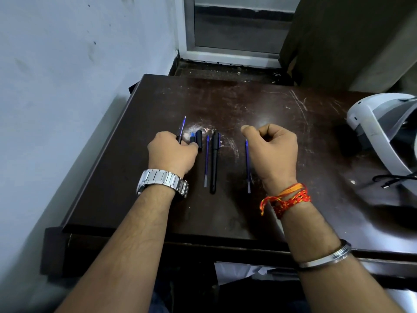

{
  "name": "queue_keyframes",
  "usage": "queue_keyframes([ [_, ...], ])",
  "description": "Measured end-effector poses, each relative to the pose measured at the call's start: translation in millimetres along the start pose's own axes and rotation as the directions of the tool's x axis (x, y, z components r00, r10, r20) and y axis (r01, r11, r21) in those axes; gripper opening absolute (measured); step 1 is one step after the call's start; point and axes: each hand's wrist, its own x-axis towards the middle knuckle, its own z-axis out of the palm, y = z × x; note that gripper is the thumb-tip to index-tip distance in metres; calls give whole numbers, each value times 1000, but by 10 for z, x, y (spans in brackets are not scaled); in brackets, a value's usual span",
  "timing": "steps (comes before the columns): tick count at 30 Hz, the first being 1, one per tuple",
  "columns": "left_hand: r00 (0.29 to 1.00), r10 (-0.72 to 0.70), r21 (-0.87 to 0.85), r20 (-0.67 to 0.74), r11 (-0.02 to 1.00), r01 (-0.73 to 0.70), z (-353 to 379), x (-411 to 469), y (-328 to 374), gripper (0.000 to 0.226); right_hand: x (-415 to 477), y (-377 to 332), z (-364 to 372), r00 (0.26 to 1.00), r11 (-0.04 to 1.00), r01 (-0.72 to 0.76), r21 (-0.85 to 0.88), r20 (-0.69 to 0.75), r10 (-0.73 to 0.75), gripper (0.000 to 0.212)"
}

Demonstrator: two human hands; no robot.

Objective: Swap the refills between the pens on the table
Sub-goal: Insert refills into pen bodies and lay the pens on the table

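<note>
Left hand (172, 152) gripped a refill (182, 128); right hand (274, 152) hovered curled, empty, over another refill (247, 166), seemingly mid-swap.

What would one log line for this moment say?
left hand: holds refill | right hand: closed, contents unseen | table: capped pen, two loose refills

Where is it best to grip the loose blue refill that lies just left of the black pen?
Pinch the blue refill at mid-length, from above. It lies flat and thin, close beside the black pen, so the fingertips should probably close along the narrow gaps on its sides, away from its tip.
</note>
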Motion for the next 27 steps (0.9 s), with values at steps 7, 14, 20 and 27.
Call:
queue_keyframes([
  [7,999,43,69,-2,997,-42,-2,-33,16,17,-21,4,10,1000,1000,3,-11,31,-2,38],
  [14,985,125,-21,-116,992,-128,-50,-122,121,23,-23,-15,45,992,993,-89,80,100,80,36],
  [20,961,267,-147,77,956,-254,132,-370,230,19,-54,-20,107,911,907,-294,302,374,171,12],
  [27,925,320,-228,202,934,-274,213,-458,237,39,70,-54,14,978,830,-203,520,76,193,13],
])
